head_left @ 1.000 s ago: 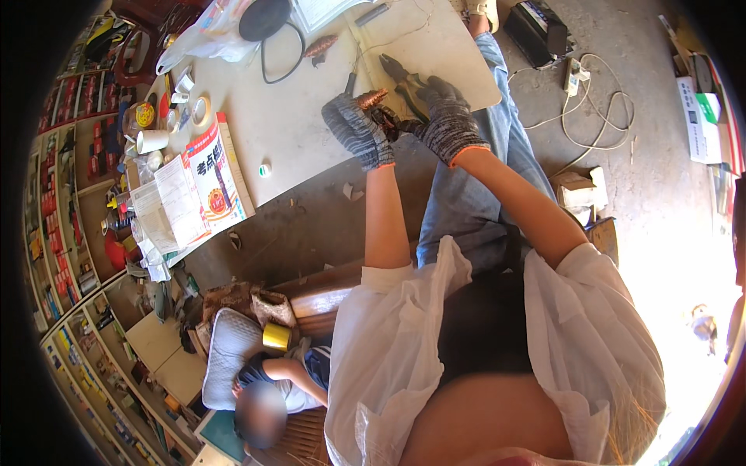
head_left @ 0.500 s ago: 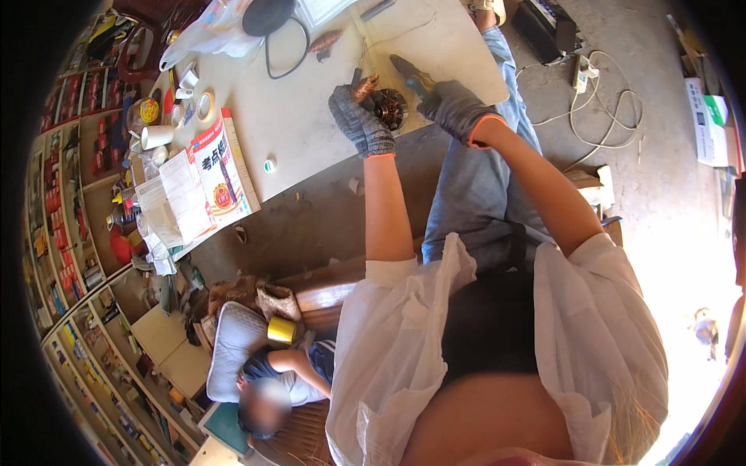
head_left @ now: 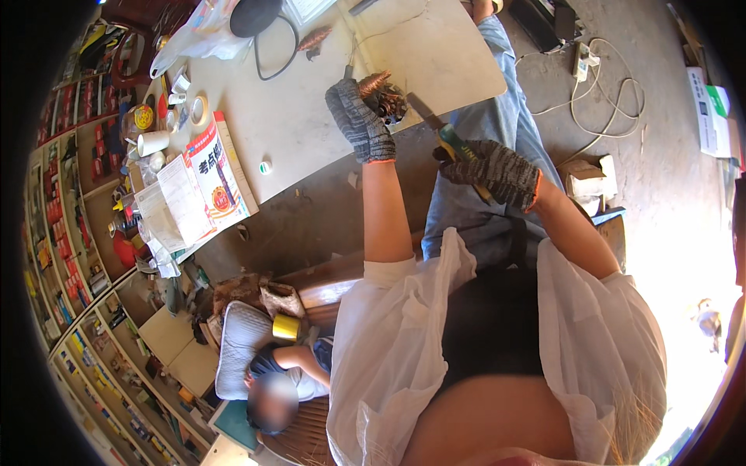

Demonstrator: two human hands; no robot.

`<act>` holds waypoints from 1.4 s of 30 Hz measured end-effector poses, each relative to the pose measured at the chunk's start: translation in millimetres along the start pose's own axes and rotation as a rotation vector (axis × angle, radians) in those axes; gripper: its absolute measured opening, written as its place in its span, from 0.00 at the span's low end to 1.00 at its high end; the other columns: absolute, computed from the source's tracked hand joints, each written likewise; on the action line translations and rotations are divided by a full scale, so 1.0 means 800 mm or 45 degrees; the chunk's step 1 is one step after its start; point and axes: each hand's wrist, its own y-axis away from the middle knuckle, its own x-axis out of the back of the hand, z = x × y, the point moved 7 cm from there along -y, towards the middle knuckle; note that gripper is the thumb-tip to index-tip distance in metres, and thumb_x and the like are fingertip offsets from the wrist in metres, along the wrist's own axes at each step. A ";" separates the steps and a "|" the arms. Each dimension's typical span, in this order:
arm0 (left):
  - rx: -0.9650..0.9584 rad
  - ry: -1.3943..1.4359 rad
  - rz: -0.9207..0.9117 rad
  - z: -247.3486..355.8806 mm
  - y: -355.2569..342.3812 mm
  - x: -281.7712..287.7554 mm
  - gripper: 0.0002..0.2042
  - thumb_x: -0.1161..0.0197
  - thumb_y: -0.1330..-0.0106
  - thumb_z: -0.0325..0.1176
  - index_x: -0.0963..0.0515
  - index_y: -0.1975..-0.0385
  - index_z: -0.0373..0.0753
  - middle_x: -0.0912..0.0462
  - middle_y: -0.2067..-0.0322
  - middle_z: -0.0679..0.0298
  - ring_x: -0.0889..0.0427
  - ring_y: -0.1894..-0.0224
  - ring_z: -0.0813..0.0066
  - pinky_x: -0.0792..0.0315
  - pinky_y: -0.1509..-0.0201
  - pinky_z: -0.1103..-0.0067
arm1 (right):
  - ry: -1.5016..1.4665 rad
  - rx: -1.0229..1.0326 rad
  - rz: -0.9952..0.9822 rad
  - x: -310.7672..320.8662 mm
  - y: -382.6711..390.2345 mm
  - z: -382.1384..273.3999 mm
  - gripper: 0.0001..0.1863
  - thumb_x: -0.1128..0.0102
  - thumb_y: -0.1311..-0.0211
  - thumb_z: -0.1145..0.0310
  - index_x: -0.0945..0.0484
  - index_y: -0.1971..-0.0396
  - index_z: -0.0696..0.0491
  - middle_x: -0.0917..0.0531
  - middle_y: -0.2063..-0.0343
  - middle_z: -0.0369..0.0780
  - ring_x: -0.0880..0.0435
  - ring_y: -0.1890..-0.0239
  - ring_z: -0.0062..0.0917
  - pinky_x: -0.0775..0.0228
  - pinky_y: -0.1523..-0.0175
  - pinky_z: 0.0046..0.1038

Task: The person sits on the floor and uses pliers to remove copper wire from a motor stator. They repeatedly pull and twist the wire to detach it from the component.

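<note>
My left hand (head_left: 353, 116), in a grey knit glove, is closed on the side of a copper-wound motor part (head_left: 391, 104) at the table's near edge. A thick bundle of copper wire (head_left: 374, 84) sticks up from this part next to my thumb. My right hand (head_left: 497, 172), gloved alike, grips a hand tool (head_left: 447, 140) with a dark flat head and a green-and-yellow handle. Whether it is a blade or pliers I cannot tell. Its tip points up-left, just right of the motor part and apart from it.
On the table (head_left: 311, 132) lie another copper wire bundle (head_left: 314, 38), a dark round object with a cable (head_left: 255, 15), tape rolls (head_left: 200, 110) and papers (head_left: 214, 175). A person (head_left: 291, 373) lies at lower left. Shelves stand left; a power strip (head_left: 581, 62) is on the floor.
My right hand has drawn back toward me and down to the right with the tool, whose tip has left the table area beyond the motor part. My left hand keeps its hold.
</note>
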 end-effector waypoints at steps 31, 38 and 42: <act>0.287 0.285 -0.129 -0.018 0.003 -0.027 0.14 0.51 0.37 0.47 0.29 0.69 0.41 0.27 0.82 0.68 0.32 0.83 0.80 0.39 0.81 0.84 | -0.890 -0.600 0.195 -0.001 -0.036 -0.024 0.12 0.39 0.47 0.62 0.23 0.68 0.56 0.19 0.75 0.38 0.21 0.76 0.21 0.31 0.71 0.19; 0.195 0.239 -0.057 -0.026 -0.004 0.000 0.15 0.52 0.36 0.46 0.29 0.70 0.40 0.28 0.83 0.67 0.33 0.83 0.79 0.40 0.81 0.83 | -0.900 -0.516 0.144 -0.009 -0.050 -0.051 0.12 0.41 0.46 0.65 0.24 0.68 0.58 0.19 0.75 0.41 0.20 0.76 0.25 0.28 0.71 0.23; 0.224 0.263 -0.195 0.018 0.018 -0.022 0.15 0.53 0.36 0.46 0.29 0.70 0.39 0.29 0.83 0.67 0.34 0.85 0.79 0.40 0.82 0.83 | -0.872 -0.553 0.161 -0.007 -0.047 -0.061 0.12 0.41 0.46 0.65 0.24 0.68 0.58 0.20 0.75 0.42 0.20 0.75 0.26 0.27 0.70 0.24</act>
